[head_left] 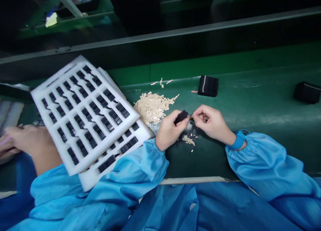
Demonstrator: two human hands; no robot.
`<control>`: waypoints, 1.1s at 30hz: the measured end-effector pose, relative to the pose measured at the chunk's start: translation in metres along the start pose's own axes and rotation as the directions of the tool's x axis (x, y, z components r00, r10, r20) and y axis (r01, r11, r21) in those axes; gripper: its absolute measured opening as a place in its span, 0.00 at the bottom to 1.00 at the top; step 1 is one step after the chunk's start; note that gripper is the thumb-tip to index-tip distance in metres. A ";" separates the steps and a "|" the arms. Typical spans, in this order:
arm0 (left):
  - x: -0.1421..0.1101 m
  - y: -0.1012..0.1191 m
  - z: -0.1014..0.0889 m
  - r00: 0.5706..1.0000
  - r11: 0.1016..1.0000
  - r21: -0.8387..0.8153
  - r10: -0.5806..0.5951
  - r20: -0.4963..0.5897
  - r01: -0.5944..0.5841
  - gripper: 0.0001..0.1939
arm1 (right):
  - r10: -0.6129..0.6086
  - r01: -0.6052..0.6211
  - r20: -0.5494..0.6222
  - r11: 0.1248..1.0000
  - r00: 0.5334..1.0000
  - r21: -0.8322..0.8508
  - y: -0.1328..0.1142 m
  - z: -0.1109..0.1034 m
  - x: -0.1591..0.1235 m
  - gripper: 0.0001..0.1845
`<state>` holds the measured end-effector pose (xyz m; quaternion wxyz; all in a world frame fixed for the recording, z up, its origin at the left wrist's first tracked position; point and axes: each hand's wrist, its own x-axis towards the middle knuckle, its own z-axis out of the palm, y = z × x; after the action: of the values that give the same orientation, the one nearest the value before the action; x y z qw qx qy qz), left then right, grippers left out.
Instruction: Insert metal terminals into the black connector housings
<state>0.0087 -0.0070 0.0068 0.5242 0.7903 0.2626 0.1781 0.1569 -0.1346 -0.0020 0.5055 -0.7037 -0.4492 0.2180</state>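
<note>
My left hand [168, 130] is closed around a small black block [181, 116], holding it over the green work surface. At the block's right end, my right hand [212, 122] pinches a small yellowish piece [191, 117]; its exact shape is too small to tell. Below the fingers lies a little heap of pale flat tabs [188, 140] mixed with dark bits. A larger pile of flat metal tabs [151, 105] spreads just beyond my left hand. Around my right wrist is a blue band [238, 140].
On the left, white foam trays [82, 164] are stacked askew, holding rows of black finned parts. A black ribbed block [208, 86] stands behind my hands, another dark block [308, 92] far right. Another person's hand [30, 140] is at the left edge, partly behind the trays.
</note>
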 end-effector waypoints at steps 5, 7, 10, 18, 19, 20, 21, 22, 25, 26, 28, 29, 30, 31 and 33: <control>0.005 0.002 -0.002 0.980 0.993 -0.109 -0.073 -0.187 0.053 0.07 | 0.141 -0.134 -0.047 0.984 0.989 0.119 0.002 0.001 0.006 0.05; 0.003 0.001 -0.001 0.990 0.999 -0.031 0.005 -0.144 -0.010 0.06 | 0.102 -0.102 -0.009 0.993 0.995 0.062 -0.001 0.004 0.006 0.06; -0.001 0.000 0.002 0.993 0.994 0.079 0.080 -0.083 -0.073 0.06 | 0.045 -0.045 0.019 0.999 0.999 -0.023 -0.004 0.009 0.006 0.05; -0.004 0.001 0.001 0.993 0.973 0.206 0.114 -0.037 -0.104 0.04 | 0.061 -0.059 0.048 0.997 0.997 -0.045 -0.005 0.010 0.008 0.02; -0.004 0.001 0.001 0.994 0.972 0.212 0.106 -0.034 -0.096 0.04 | 0.063 -0.060 0.048 0.997 0.997 -0.046 -0.005 0.009 0.008 0.02; -0.004 0.001 0.001 0.995 0.975 0.202 0.096 -0.032 -0.088 0.03 | 0.065 -0.063 0.047 0.997 0.997 -0.042 -0.005 0.009 0.008 0.02; -0.003 0.001 0.002 0.996 0.982 0.173 0.081 -0.034 -0.074 0.03 | 0.069 -0.067 0.049 0.997 0.996 -0.029 -0.004 0.009 0.008 0.01; -0.001 0.001 0.001 0.997 0.991 0.122 0.059 -0.046 -0.053 0.03 | 0.076 -0.076 0.046 0.997 0.996 -0.007 -0.003 0.009 0.008 0.01; 0.008 -0.001 -0.004 0.979 0.989 -0.144 -0.065 -0.192 0.037 0.06 | 0.124 -0.124 -0.008 0.991 0.992 0.056 -0.002 0.010 0.012 0.01; 0.012 -0.001 -0.007 0.955 0.968 -0.248 -0.119 -0.272 0.050 0.07 | 0.134 -0.132 -0.037 0.990 0.990 0.056 -0.002 0.011 0.014 0.02; 0.018 -0.002 -0.014 0.886 0.906 -0.423 -0.201 -0.418 0.006 0.10 | 0.103 -0.103 -0.076 0.995 0.992 -0.002 -0.003 0.016 0.020 0.03; 0.021 -0.002 -0.017 0.861 0.883 -0.470 -0.224 -0.456 -0.019 0.11 | 0.058 -0.063 -0.082 0.996 0.995 -0.060 -0.004 0.018 0.024 0.04; 0.022 -0.002 -0.019 0.847 0.866 -0.498 -0.229 -0.480 -0.048 0.12 | 0.000 -0.010 -0.077 0.991 0.997 -0.133 -0.004 0.022 0.027 0.04; 0.023 -0.002 -0.021 0.843 0.860 -0.507 -0.229 -0.487 -0.060 0.13 | -0.059 0.045 -0.059 0.977 0.997 -0.208 -0.005 0.025 0.031 0.03; 0.022 -0.001 -0.022 0.849 0.864 -0.498 -0.211 -0.484 -0.069 0.13 | -0.110 0.097 -0.021 0.943 0.994 -0.317 -0.004 0.029 0.038 0.10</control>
<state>0.0140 0.0228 0.0143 0.6246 0.5388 0.3700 0.4274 0.1519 -0.0871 -0.0040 0.4058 -0.7550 -0.5047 0.1029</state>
